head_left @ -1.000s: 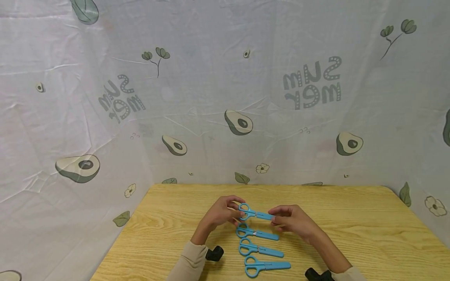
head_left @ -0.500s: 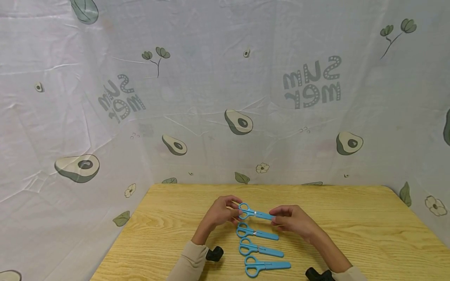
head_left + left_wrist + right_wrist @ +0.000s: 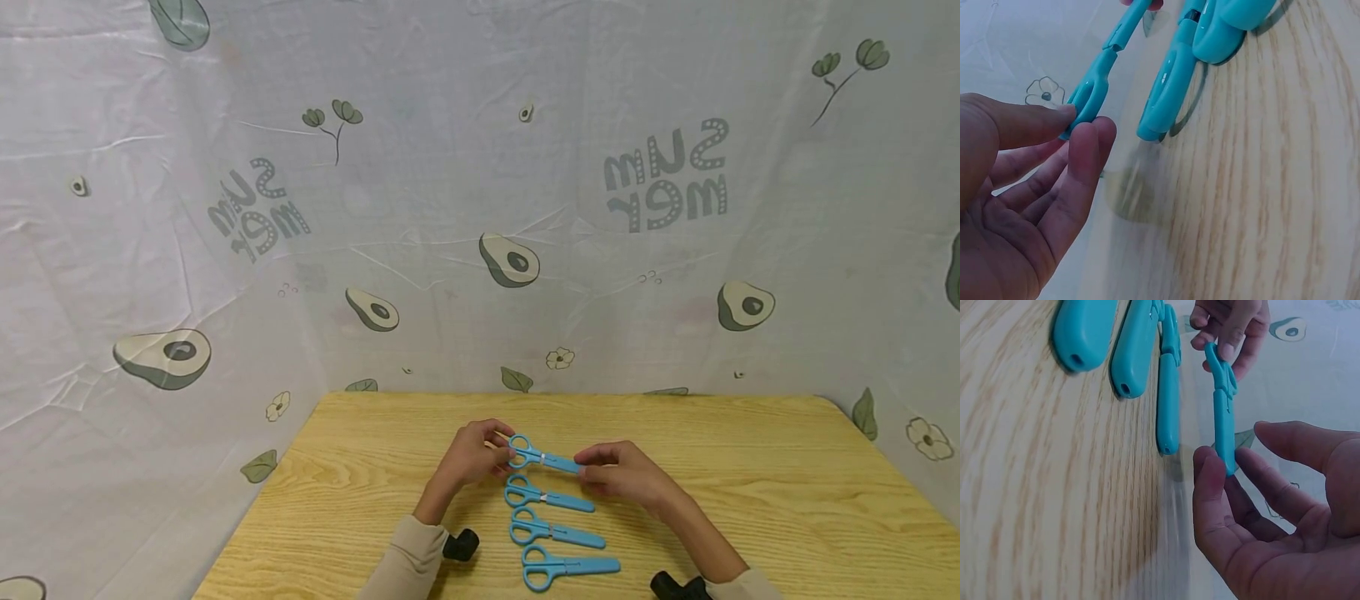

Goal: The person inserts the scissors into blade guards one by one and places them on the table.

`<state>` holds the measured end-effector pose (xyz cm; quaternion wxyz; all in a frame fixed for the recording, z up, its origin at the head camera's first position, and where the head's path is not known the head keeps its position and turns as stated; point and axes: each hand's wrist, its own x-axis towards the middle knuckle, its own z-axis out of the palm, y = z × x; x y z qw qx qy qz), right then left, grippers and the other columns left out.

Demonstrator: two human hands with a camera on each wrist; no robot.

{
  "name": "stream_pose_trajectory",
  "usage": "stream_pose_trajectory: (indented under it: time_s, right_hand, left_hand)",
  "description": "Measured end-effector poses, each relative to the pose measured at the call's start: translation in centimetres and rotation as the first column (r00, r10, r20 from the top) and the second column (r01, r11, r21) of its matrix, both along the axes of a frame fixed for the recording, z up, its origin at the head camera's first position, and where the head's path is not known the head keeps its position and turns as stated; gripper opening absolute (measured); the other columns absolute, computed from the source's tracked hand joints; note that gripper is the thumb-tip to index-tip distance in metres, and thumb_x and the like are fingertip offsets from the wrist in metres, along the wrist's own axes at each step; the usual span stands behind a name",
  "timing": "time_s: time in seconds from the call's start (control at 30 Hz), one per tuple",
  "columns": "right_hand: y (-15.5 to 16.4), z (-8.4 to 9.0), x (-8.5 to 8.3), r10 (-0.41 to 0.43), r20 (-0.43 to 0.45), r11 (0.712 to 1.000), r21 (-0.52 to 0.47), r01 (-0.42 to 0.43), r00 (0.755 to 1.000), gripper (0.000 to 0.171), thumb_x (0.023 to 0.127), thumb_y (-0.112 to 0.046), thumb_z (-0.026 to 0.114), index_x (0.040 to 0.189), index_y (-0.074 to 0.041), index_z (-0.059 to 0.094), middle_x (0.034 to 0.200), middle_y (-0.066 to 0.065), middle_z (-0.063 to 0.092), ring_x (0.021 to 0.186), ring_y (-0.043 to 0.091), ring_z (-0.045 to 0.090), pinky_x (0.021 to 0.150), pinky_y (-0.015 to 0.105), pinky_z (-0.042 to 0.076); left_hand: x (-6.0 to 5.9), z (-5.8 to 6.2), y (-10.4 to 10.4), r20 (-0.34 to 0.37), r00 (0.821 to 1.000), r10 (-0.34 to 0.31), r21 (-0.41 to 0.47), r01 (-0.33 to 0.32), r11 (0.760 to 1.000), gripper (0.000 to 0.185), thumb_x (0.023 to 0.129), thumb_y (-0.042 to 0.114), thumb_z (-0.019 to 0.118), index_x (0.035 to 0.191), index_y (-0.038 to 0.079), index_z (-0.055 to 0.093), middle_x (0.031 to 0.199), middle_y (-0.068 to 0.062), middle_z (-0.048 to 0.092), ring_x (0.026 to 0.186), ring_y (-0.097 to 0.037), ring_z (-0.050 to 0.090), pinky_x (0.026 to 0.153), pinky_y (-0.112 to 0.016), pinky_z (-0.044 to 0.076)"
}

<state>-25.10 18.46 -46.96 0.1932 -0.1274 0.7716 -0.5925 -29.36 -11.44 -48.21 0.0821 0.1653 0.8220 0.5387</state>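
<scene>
My left hand [image 3: 474, 454] pinches the handle loops of light-blue scissors [image 3: 528, 454] between thumb and fingertips. A blue sheath [image 3: 1224, 428] covers the blades and points right, tilted a little toward me. At that tip my right hand [image 3: 628, 477] has its fingers touching or very near the sheath; in the right wrist view its thumb [image 3: 1294, 440] stands apart from it. Below them on the table lie three more sheathed blue scissors in a column: the upper pair [image 3: 566, 502], the middle pair [image 3: 577, 537] and the lowest pair [image 3: 588, 567]. All handles face left.
The wood-grain table [image 3: 360, 500] reaches back to a pale cloth backdrop [image 3: 450, 167] printed with avocados, leaves and lettering. Black wrist devices [image 3: 461, 545] are worn on both forearms, close to the table.
The held scissors have shifted very slightly left, the sheath tip sinking a little. My hands barely move. The three scissors on the table stay where they were.
</scene>
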Motion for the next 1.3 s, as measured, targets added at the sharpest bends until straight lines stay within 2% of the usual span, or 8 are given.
stream_pose_trajectory:
  time_s: [0.3, 0.53, 0.83, 1.1, 1.3]
  right_hand:
    - [-0.3, -0.2, -0.1, -0.007, 0.016, 0.999, 0.033, 0.006, 1.000, 0.044, 0.105, -0.011, 0.065, 0.140, 0.017, 0.059, 0.127, 0.025, 0.067, 0.107, 0.026, 0.075, 0.090, 0.041, 0.066]
    - [0.2, -0.4, 0.0, 0.010, 0.005, 0.999, 0.053, -0.010, 1.000, 0.046, 0.107, -0.014, 0.065, 0.141, 0.016, 0.058, 0.135, 0.029, 0.064, 0.111, 0.027, 0.073, 0.092, 0.043, 0.066]
    - [0.4, -0.2, 0.0, 0.017, -0.012, 0.998, 0.067, -0.016, 1.000, 0.047, 0.108, -0.016, 0.064, 0.143, 0.014, 0.057, 0.137, 0.030, 0.064, 0.114, 0.028, 0.072, 0.092, 0.045, 0.065]
    - [1.3, -0.1, 0.4, 0.002, -0.047, 0.996, 0.086, 0.002, 0.999, 0.048, 0.107, -0.022, 0.067, 0.143, 0.010, 0.060, 0.135, 0.026, 0.066, 0.113, 0.029, 0.072, 0.089, 0.043, 0.065]
    - [2.6, -0.4, 0.7, 0.006, -0.094, 0.996, 0.090, 0.002, 0.996, 0.047, 0.108, -0.022, 0.068, 0.140, 0.011, 0.061, 0.132, 0.028, 0.067, 0.114, 0.031, 0.071, 0.089, 0.042, 0.066]
  left_hand:
    - [0.0, -0.3, -0.1, -0.010, 1.000, 0.011, -0.025, -0.011, 1.000, 0.025, 0.099, 0.001, 0.074, 0.122, -0.006, 0.071, 0.099, -0.016, 0.077, 0.077, -0.032, 0.081, 0.064, -0.036, 0.067]
    - [0.1, -0.5, -0.3, -0.016, 1.000, 0.018, -0.084, -0.019, 0.996, 0.025, 0.100, 0.008, 0.075, 0.121, -0.004, 0.074, 0.104, -0.017, 0.077, 0.077, -0.024, 0.078, 0.065, -0.032, 0.066]
    - [0.1, 0.0, -0.8, -0.047, 0.999, 0.005, -0.145, -0.012, 0.989, 0.026, 0.103, 0.015, 0.071, 0.122, -0.002, 0.075, 0.112, -0.016, 0.075, 0.089, -0.026, 0.077, 0.068, -0.035, 0.066]
    - [0.4, 0.2, -1.7, -0.075, 0.997, -0.008, -0.129, -0.002, 0.992, 0.028, 0.103, 0.016, 0.072, 0.123, -0.004, 0.074, 0.113, -0.018, 0.075, 0.092, -0.026, 0.075, 0.071, -0.037, 0.067]
    - [0.7, 0.3, -2.7, -0.096, 0.995, -0.017, -0.136, 0.004, 0.991, 0.029, 0.104, 0.018, 0.072, 0.124, -0.002, 0.074, 0.112, -0.016, 0.076, 0.092, -0.029, 0.076, 0.070, -0.038, 0.066]
